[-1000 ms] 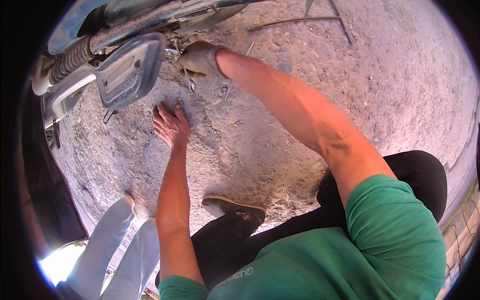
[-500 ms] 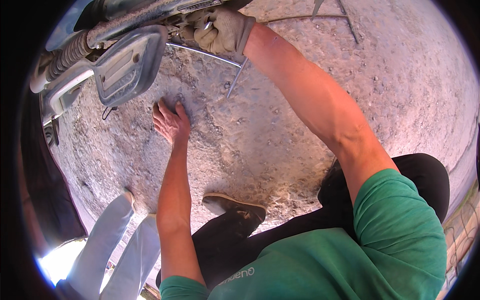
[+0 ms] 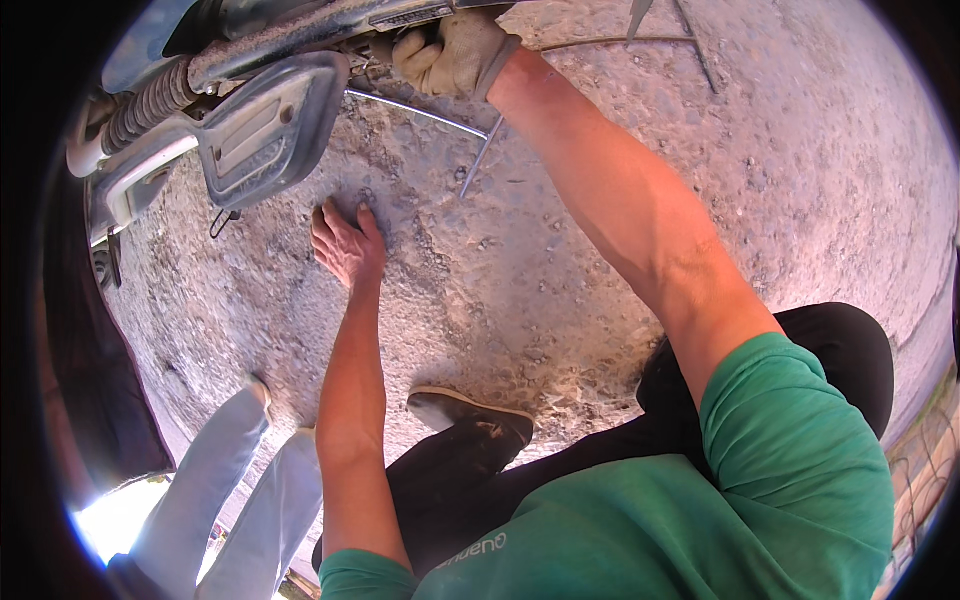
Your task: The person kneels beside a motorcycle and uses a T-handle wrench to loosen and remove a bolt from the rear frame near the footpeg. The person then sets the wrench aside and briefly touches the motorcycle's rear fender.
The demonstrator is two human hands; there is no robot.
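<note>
Plainly, we are doing close hand work under the vehicle [image 3: 290,42], which fills the upper left: our gloved right hand [image 3: 452,58] reaches in just beyond the plate [image 3: 275,130]. Its fingers [image 3: 415,67] curl against the underside, but we cannot tell whether they hold anything. Our bare left hand [image 3: 350,245] rests on the ground [image 3: 500,260] below the plate, fingers loosely spread and gripping nothing we can see; it seems to prop us.

As we judge it, the step is handling some part directly, since the T-bar [image 3: 420,113] lies near the glove, apparently in neither hand. The next move calls for a sure grip in a cramped gap, and for the T-bar within reach if anything needs turning.

The vehicle hides whatever the glove touches, and its top runs out of view. We cannot tell whether the T-bar's far end touches the plate or lies behind it. A thin rod [image 3: 610,42] passes out of sight near the glove, and another person's legs [image 3: 195,490] are cut off at lower left.
</note>
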